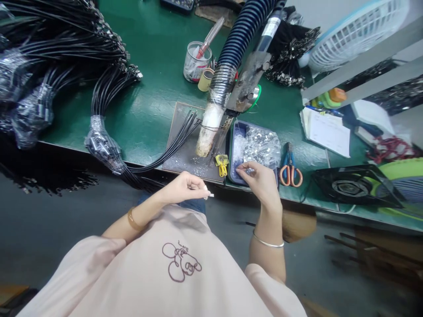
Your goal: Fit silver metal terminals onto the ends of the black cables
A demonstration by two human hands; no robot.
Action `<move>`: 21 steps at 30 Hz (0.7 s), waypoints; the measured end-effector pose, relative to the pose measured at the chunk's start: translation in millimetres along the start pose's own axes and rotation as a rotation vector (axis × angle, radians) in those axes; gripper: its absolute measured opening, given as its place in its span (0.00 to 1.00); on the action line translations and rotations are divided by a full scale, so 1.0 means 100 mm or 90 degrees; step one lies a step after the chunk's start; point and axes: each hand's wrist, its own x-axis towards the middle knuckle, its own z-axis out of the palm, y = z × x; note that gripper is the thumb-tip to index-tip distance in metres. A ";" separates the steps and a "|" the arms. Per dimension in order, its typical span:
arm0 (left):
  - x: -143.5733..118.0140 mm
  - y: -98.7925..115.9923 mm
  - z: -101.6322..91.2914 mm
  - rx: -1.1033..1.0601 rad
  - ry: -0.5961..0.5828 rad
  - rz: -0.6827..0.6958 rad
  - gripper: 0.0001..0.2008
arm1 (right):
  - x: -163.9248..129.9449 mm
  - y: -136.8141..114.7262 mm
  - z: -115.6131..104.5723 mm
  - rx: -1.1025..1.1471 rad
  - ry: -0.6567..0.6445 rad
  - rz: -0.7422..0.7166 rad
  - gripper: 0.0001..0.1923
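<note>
My left hand (187, 188) is held in front of my body, just off the bench edge. Its thumb and fingers pinch a small white piece (211, 195), too small to name its kind. My right hand (261, 179) reaches over the near side of a blue plastic tray (232, 152), thumb and forefinger brought together. Whatever lies between those fingertips is too small to make out. Inside the tray are tiny clear-white parts (239, 144) and a clear bag of shiny metal pieces (262, 145). A yellow clip-like object (222, 165) lies left of the tray.
Orange-handled scissors (291, 171) lie right of the tray. A ribbed black hose (244, 33) with a white end slants down over a dark board (185, 149). Black cable bundles (105, 97) cover the left side. A small black fan (353, 187) and notepads (325, 132) sit right.
</note>
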 end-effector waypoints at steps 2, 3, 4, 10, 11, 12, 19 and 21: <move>0.02 0.00 -0.03 -0.069 0.039 -0.036 0.18 | -0.02 -0.04 0.01 -0.008 0.014 0.002 0.18; 0.02 0.00 -0.03 -0.090 0.061 -0.047 0.19 | -0.04 -0.09 0.01 -0.008 0.040 0.010 0.16; 0.03 0.00 -0.03 -0.106 0.085 -0.055 0.20 | -0.08 -0.15 0.02 0.001 0.078 0.022 0.14; 0.08 -0.06 0.09 -0.116 0.211 -0.028 0.17 | -0.36 -0.63 0.25 0.313 0.187 0.074 0.09; 0.09 -0.07 0.11 -0.097 0.232 -0.022 0.16 | -0.39 -0.70 0.31 0.351 0.173 0.075 0.09; 0.10 -0.07 0.13 -0.073 0.253 -0.015 0.15 | -0.41 -0.76 0.38 0.374 0.160 0.083 0.08; 0.10 -0.09 0.21 0.144 0.315 0.049 0.08 | -0.43 -0.85 0.71 0.380 0.189 0.116 0.08; 0.10 -0.09 0.22 0.167 0.316 0.056 0.07 | -0.43 -0.83 0.72 0.383 0.189 0.116 0.08</move>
